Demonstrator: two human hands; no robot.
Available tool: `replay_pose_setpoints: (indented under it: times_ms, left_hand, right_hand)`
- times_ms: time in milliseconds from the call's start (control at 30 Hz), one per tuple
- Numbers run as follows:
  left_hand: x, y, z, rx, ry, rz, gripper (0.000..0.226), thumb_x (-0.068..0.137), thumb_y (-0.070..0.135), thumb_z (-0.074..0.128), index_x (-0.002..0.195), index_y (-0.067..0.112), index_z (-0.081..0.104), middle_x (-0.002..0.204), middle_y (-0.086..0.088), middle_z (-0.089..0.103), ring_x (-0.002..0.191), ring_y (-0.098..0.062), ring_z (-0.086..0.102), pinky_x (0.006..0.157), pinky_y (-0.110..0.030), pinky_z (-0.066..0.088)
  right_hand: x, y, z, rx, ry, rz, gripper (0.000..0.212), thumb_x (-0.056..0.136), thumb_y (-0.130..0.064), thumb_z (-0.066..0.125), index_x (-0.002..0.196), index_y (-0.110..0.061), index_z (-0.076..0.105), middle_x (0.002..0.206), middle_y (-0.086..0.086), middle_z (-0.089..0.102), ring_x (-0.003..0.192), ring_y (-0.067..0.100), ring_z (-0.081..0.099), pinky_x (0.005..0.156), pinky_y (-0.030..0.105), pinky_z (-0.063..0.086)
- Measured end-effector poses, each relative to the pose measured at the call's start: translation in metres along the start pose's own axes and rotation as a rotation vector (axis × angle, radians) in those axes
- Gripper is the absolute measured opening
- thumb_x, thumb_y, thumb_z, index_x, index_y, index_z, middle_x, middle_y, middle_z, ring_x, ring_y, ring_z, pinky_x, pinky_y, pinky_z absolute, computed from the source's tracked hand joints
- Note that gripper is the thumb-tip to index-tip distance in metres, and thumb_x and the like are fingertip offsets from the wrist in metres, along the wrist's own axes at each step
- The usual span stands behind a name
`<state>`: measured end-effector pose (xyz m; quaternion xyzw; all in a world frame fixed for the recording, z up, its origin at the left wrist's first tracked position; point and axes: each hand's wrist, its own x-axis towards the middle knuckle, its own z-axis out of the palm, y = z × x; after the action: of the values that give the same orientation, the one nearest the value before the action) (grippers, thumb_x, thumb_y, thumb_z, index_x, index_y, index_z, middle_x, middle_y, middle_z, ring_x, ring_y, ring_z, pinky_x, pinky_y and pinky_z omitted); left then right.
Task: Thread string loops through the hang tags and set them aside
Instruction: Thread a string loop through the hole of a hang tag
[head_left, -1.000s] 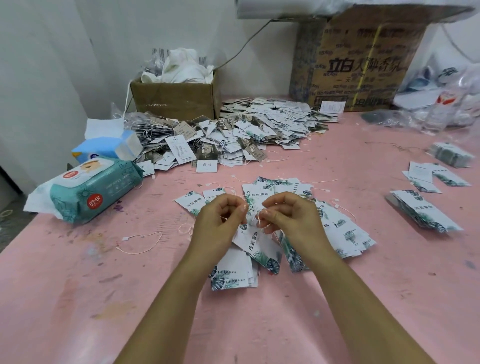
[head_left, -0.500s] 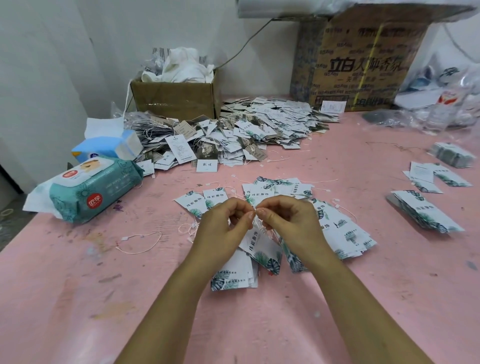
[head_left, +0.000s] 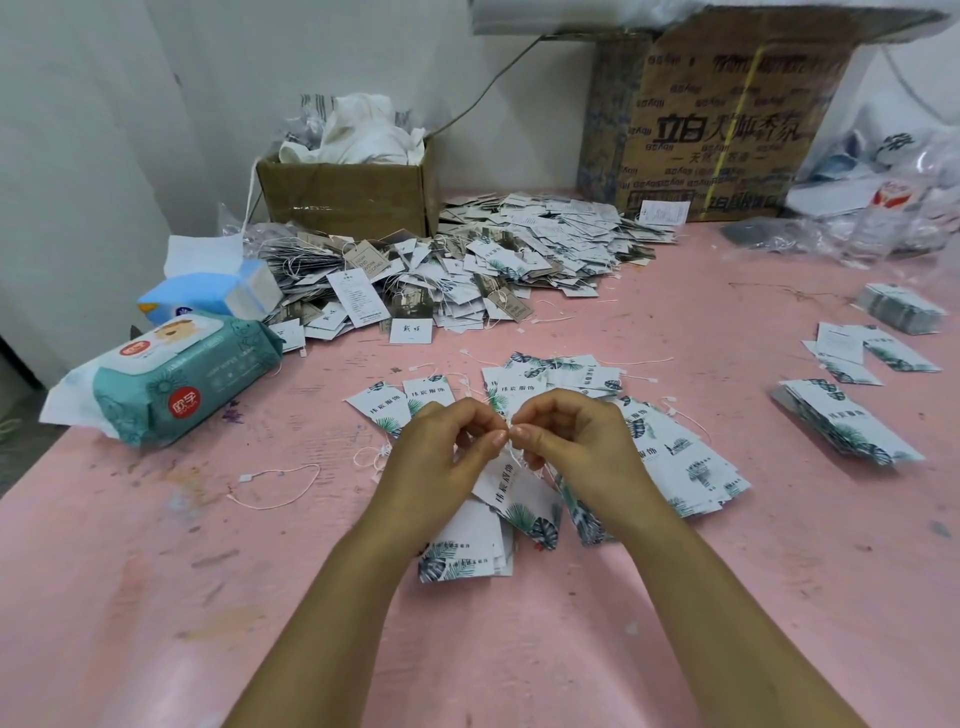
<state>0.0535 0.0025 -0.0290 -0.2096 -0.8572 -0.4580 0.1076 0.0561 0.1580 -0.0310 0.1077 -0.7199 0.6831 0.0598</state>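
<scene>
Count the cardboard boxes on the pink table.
2. The small open box, stuffed with white cloth, stands at the back behind the tag heap; the large printed box stands back right. None seems hidden.

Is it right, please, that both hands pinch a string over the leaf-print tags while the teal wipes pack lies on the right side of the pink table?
Not quite: the head view shows the teal wipes pack on the left side of the pink table. The left hand and right hand do pinch a string over the leaf-print tags.
</scene>
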Motion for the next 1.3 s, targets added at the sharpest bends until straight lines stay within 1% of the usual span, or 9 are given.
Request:
replay_pose_setpoints:
  times_ms: [200,400,700,800,900,1000,1133,1233,1300]
  left_hand:
    - [0.0015,-0.0001,-0.0008,-0.145,0.040,-0.026,0.026,0.079,0.012,0.071,0.069,0.033,0.059,0.063,0.020,0.058,0.065,0.006,0.047,0.061,-0.007,0.034]
    - [0.0018,0.0017,-0.0030,-0.250,0.024,-0.019,0.027,0.076,0.005,0.071,0.067,0.028,0.061,0.061,0.023,0.060,0.059,0.005,0.048,0.058,-0.007,0.034]
    - [0.0021,-0.0001,-0.0008,-0.251,0.027,-0.027,0.021,0.082,0.009,0.067,0.074,0.028,0.062,0.059,0.020,0.058,0.056,0.003,0.046,0.056,-0.013,0.035]
    - [0.0008,-0.0025,0.0015,-0.310,0.033,-0.066,0.015,0.085,0.014,0.066,0.077,0.027,0.064,0.053,0.012,0.048,0.054,-0.001,0.041,0.056,-0.017,0.036]
    - [0.0009,-0.0022,0.0004,-0.401,0.038,-0.102,0.010,0.085,0.017,0.064,0.078,0.023,0.065,0.060,-0.015,0.047,0.061,-0.014,0.043,0.061,-0.026,0.037]
    - [0.0014,0.0002,-0.0013,-0.477,0.101,-0.112,0.015,0.087,0.013,0.060,0.076,0.023,0.064,0.062,0.001,0.048,0.059,-0.006,0.042,0.055,-0.016,0.037]
    - [0.0030,0.0028,-0.0049,-0.578,0.170,-0.142,0.011,0.090,0.011,0.054,0.081,0.016,0.059,0.059,0.013,0.054,0.056,-0.003,0.048,0.057,-0.013,0.043]
    - [0.0053,0.0008,-0.0069,-0.722,0.245,-0.207,0.011,0.091,0.009,0.051,0.082,0.014,0.058,0.060,0.004,0.053,0.058,-0.009,0.052,0.063,-0.019,0.047]
    - [0.0074,-0.0005,-0.0080,-0.806,0.302,-0.247,0.014,0.092,0.006,0.049,0.083,0.013,0.057,0.058,0.005,0.053,0.056,-0.008,0.051,0.062,-0.019,0.047]
  right_hand:
    - [-0.0006,-0.0015,-0.0013,0.088,-0.064,0.009,0.016,0.076,0.005,0.067,0.071,-0.010,0.066,0.053,-0.003,0.061,0.048,0.009,0.053,0.051,0.018,0.045]
    - [-0.0016,-0.0031,-0.0004,0.190,-0.098,0.025,0.002,0.064,-0.012,0.070,0.065,-0.013,0.070,0.052,0.001,0.061,0.047,0.012,0.053,0.050,0.021,0.047]
    - [-0.0003,-0.0016,0.0035,0.203,-0.012,0.002,0.005,0.072,-0.001,0.068,0.073,-0.006,0.067,0.055,0.000,0.063,0.048,0.011,0.053,0.051,0.021,0.047]
    - [0.0005,-0.0017,0.0018,0.170,-0.015,0.009,0.015,0.078,0.007,0.064,0.079,-0.008,0.068,0.062,-0.002,0.067,0.055,0.010,0.058,0.054,0.020,0.049]
    - [0.0003,-0.0025,0.0002,0.097,-0.059,0.016,0.021,0.079,0.008,0.064,0.086,-0.012,0.066,0.069,-0.004,0.069,0.064,0.010,0.063,0.061,0.021,0.052]
    - [-0.0003,-0.0004,-0.0017,-0.168,-0.120,0.026,0.030,0.081,0.002,0.066,0.094,-0.024,0.062,0.086,-0.005,0.068,0.084,0.010,0.064,0.076,0.020,0.051]
    - [-0.0009,0.0039,-0.0045,-0.365,-0.261,0.112,0.039,0.081,-0.009,0.069,0.111,-0.032,0.056,0.107,-0.003,0.062,0.099,0.002,0.056,0.074,0.005,0.041]
    - [-0.0014,0.0033,-0.0043,-0.343,-0.263,0.128,0.042,0.080,-0.005,0.069,0.103,-0.037,0.056,0.094,-0.006,0.058,0.080,-0.012,0.053,0.070,0.003,0.041]
    - [-0.0009,0.0014,-0.0050,-0.297,-0.209,0.115,0.041,0.079,-0.001,0.069,0.094,-0.037,0.057,0.084,-0.006,0.057,0.067,-0.011,0.051,0.067,0.006,0.042]
